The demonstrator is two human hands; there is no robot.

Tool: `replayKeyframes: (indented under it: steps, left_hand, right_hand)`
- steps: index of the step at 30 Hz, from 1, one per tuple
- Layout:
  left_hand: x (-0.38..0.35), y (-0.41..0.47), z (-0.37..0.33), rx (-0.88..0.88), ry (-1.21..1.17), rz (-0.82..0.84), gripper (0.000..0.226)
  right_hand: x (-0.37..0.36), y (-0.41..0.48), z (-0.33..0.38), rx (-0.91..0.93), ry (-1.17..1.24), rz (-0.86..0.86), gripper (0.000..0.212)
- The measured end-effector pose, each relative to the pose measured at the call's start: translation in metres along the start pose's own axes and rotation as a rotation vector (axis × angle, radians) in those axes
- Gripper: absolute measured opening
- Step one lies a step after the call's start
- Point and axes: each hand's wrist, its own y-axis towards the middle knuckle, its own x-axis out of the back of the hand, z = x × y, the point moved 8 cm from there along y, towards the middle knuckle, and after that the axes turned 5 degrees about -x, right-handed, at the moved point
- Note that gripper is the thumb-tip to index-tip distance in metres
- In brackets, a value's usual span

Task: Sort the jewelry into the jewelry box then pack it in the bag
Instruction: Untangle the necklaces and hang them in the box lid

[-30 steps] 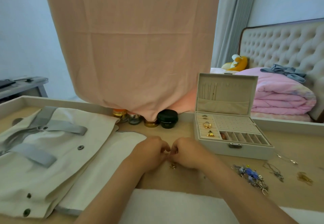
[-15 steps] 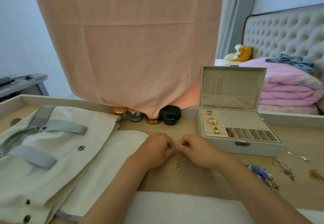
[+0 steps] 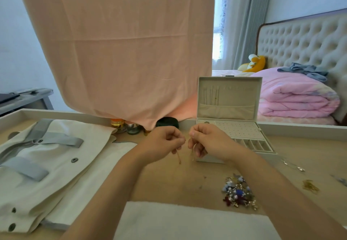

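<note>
A bedroom is showing behind a pale wooden surface [image 3: 169, 179], with a peach cloth [image 3: 122, 42] hanging over its far edge and a bed [image 3: 300, 97] lying beyond the open jewelry box [image 3: 238, 130]. Sorting is looking partly done. A ring or two seem to be sitting in the box's far-left slots, though the right hand is hiding most of that corner. The divided tray on its near side is looking bare. Plenty is waiting outside. A beaded pile [image 3: 238, 192] is lying in front of the box, and a silver necklace [image 3: 293, 165] and a gold tangle [image 3: 309, 186] are lying to its front right. The bag [image 3: 47, 164] is lying flat and unpacked well to the box's left, so packing is not yet begun. Just in front of the box's left corner, above the surface, the left hand [image 3: 163, 144] and right hand [image 3: 208, 140] are curling inward, fingertips nearly meeting. Each is pinching a fine gold piece [image 3: 178, 158] with a thin end dangling below. Whether it is one chain or a pair, I cannot tell.
</note>
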Motion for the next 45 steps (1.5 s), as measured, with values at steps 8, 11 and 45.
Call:
replayKeyframes:
  steps: [8, 11, 45]
  left_hand:
    - [-0.031, 0.026, -0.072, -0.022, -0.15, -0.008, 0.007]
    - [-0.047, 0.034, -0.099, -0.018, -0.087, 0.006, 0.009]
    - [-0.089, 0.073, -0.075, 0.115, -0.749, -0.222, 0.028]
  right_hand:
    - [0.056, -0.039, -0.002, 0.055, 0.098, 0.0, 0.018]
    - [0.077, -0.046, -0.006, 0.076, 0.17, -0.024, 0.018]
    - [0.152, -0.034, -0.07, -0.076, 0.139, -0.277, 0.02]
